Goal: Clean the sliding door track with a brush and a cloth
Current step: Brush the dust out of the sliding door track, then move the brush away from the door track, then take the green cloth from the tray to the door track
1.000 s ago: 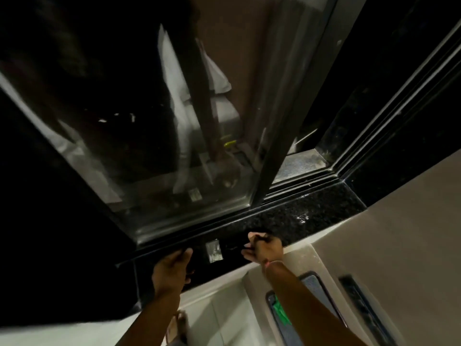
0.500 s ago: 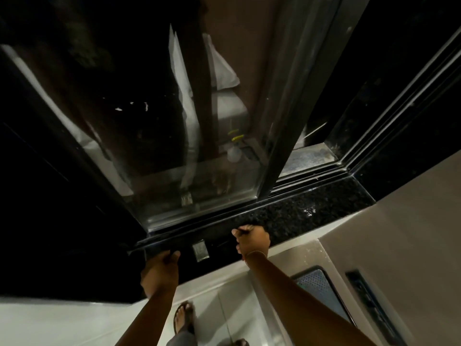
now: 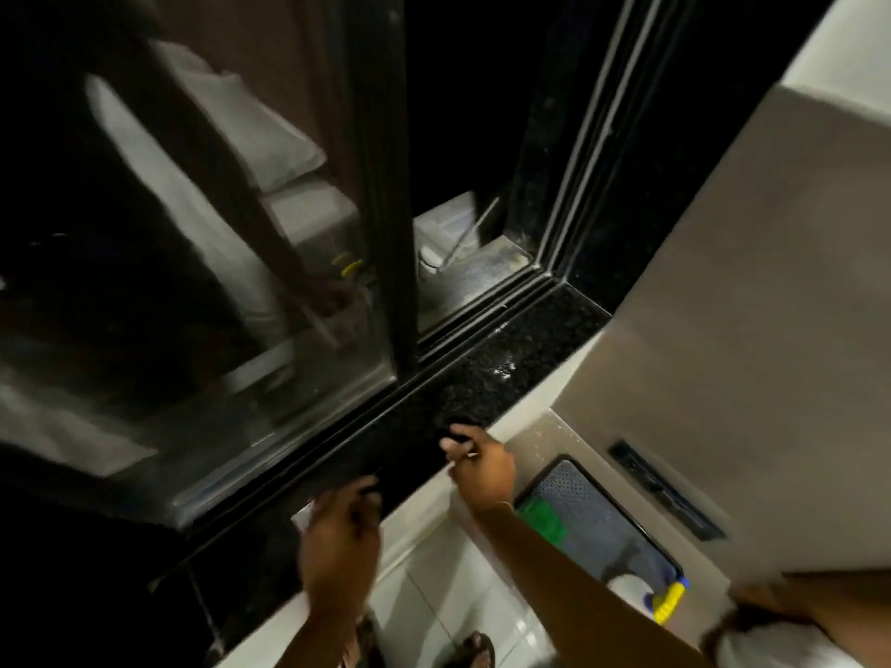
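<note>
The sliding door track (image 3: 463,325) is a set of black rails running between the glass door panel (image 3: 390,233) and a speckled black stone sill (image 3: 511,359). My right hand (image 3: 482,467) sits at the sill's front edge, fingers closed around a small dark thing that looks like the brush (image 3: 458,426). My left hand (image 3: 342,537) is blurred and lies on the sill to the left, fingers curled over a pale piece, likely the cloth (image 3: 301,515); only its corner shows. Whether that hand grips it is unclear.
Right of my right arm is a sunken basin with a blue-grey mat (image 3: 602,523), a green sponge (image 3: 540,523) and a white bottle with a yellow nozzle (image 3: 668,600). A beige wall (image 3: 747,354) rises at the right. My sandalled feet (image 3: 475,650) stand on white tiles.
My left hand has slid right along the sill onto the pale piece that lay between the hands. My right hand stays at the sill's edge. The view has swung right.
</note>
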